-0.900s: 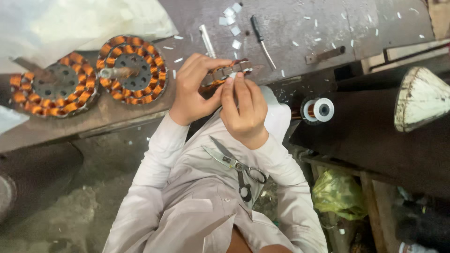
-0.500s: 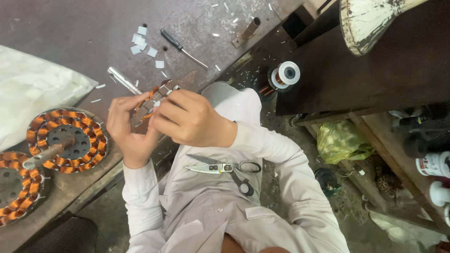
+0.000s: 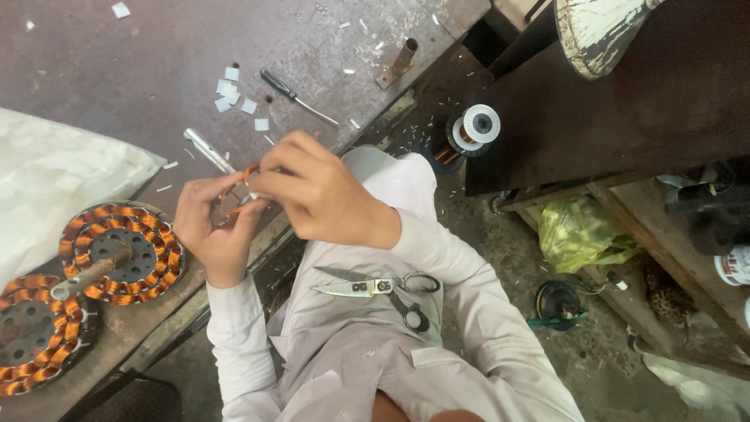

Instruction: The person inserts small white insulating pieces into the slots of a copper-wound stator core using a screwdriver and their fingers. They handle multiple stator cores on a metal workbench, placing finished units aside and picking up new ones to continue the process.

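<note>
Head view, looking down at a seated person's lap & workbench edge. Both hands meet above the bench edge: left hand (image 3: 212, 234) and right hand (image 3: 316, 195) pinch a small copper wire coil (image 3: 244, 178) between narrow fingertips, apparently shaping or tying it. Next move likely calls for a steady pinch w/ both hands. Scissors (image 3: 383, 287) lie on the lap. A wound stator (image 3: 121, 252) sits on the bench, near the left hand.

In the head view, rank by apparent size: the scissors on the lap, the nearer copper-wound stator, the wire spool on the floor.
1. Copper-wound stator
2. Scissors, nearer the camera, so unsure
3. Wire spool
</note>
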